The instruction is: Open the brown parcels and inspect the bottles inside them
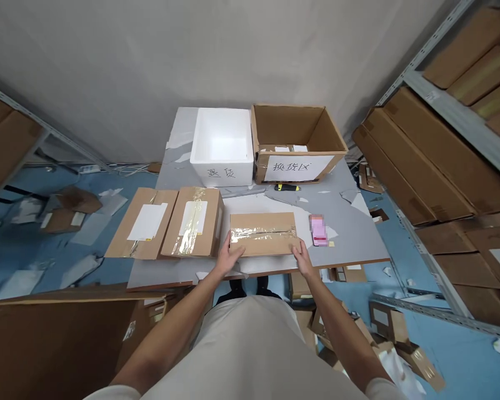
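A small, flat cardboard box (pixel 263 233) with a strip of clear tape along its top lies at the front of the table. My left hand (pixel 229 258) grips its left end, thumb on the near corner. At the opposite end my right hand (pixel 303 258) holds the near right corner in the same way. Left of it stand two larger cardboard boxes, a taped one (pixel 210 222) and another (pixel 120 239) beside it, both with white labels. A phone with a pink, blurred screen (pixel 318 230) lies to the right. Behind the small box is a yellow-and-black box cutter (pixel 287 188).
A white foam box (pixel 221 169) and an open carton (pixel 300 166), both with handwritten characters, stand at the back of the grey table (pixel 350 244). Shelves with cartons (pixel 433 150) line the right side. Boxes and scraps litter the blue floor (pixel 445 355). A large open carton (pixel 50 344) is lower left.
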The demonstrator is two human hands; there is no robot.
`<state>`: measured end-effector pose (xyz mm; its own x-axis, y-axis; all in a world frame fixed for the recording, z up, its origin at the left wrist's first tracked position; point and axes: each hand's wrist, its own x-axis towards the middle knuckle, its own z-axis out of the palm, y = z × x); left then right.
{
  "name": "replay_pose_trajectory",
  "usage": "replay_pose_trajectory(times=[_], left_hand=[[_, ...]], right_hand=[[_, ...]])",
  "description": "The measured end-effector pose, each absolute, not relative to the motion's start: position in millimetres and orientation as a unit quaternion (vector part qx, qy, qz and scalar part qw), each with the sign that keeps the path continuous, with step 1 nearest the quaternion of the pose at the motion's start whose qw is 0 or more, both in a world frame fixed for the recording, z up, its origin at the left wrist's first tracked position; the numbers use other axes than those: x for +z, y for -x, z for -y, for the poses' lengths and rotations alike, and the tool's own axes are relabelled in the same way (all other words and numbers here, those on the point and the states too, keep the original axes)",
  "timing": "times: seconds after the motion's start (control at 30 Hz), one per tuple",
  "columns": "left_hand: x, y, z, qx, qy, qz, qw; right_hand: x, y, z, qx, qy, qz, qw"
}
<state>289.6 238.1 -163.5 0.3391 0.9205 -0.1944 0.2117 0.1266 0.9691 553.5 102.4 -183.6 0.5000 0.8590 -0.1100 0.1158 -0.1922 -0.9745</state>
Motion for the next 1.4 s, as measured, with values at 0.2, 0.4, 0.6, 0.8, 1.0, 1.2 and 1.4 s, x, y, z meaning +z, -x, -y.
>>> replay_pose_trajectory(times=[0.2,0.4,0.6,0.8,1.0,1.2,1.4], left_hand=[[-193,-280,-240,0.324,-0.593,-0.456,0.579],[-223,-268,-230,0.286,-0.619,-0.443,0.582],[-243,-270,-230,0.281,-0.632,-0.452,0.564],[-232,-268,-234,0.255,-0.659,-0.469,0.529],[-194,-266,-239,0.285,-0.654,-0.485,0.506],[-193,-279,-257,0.265,-0.587,-0.539,0.543],[-211,-274,-262,0.28,-0.513,-0.559,0.588]], right_hand=[[-195,-548,-95,0.377,0.68,0.342,0.527],[-205,-559,-92,0.452,0.627,0.377,0.511],[-218,-574,-98,0.42,0.653,0.378,0.505],[-229,-575,-111,0.444,0.668,0.39,0.453],[-197,-591,-126,0.398,0.695,0.392,0.452],[-178,-595,-160,0.41,0.734,0.373,0.392],[-189,-596,-156,0.524,0.661,0.312,0.438]])
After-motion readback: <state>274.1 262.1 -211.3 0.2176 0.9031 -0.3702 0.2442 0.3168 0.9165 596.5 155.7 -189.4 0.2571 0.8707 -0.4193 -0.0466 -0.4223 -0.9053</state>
